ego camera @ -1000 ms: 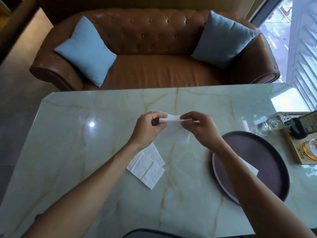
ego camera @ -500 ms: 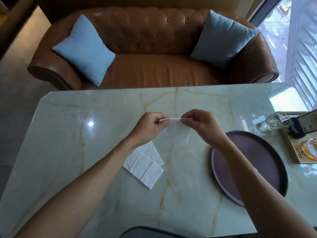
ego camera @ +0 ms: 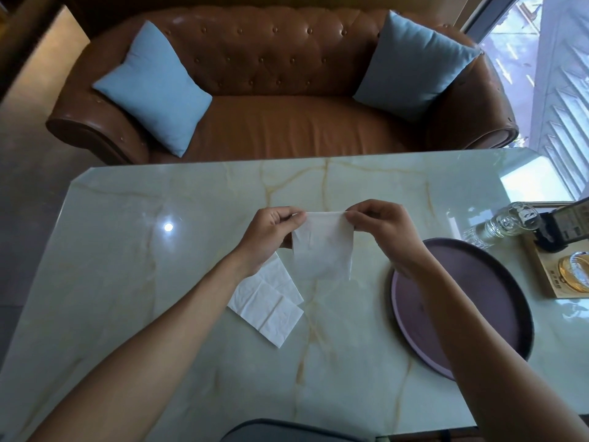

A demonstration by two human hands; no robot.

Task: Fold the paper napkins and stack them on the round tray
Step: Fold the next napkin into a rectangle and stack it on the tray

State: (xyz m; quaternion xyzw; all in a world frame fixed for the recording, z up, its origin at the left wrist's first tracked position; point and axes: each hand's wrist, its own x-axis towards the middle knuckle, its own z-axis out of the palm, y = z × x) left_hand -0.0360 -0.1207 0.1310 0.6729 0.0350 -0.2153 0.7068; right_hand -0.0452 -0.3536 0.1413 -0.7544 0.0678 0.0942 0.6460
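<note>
A white paper napkin [ego camera: 322,247] hangs above the middle of the marble table, stretched flat between both hands. My left hand [ego camera: 269,237] pinches its upper left corner and my right hand [ego camera: 384,229] pinches its upper right corner. Other white napkins [ego camera: 266,303] lie unfolded on the table under my left wrist. The dark round tray [ego camera: 497,301] sits at the right; my right forearm covers its near-left part, so anything lying there is hidden.
A clear glass bottle [ego camera: 506,221] lies beyond the tray. At the right edge stand a wooden holder [ego camera: 548,279] with a gold item and a black stand [ego camera: 564,231]. A brown leather sofa [ego camera: 280,122] with two blue cushions faces the table's far edge.
The napkin was bunched and narrow between my fingers. Now my hands have drawn apart and lifted it, so it hangs open as a flat sheet.
</note>
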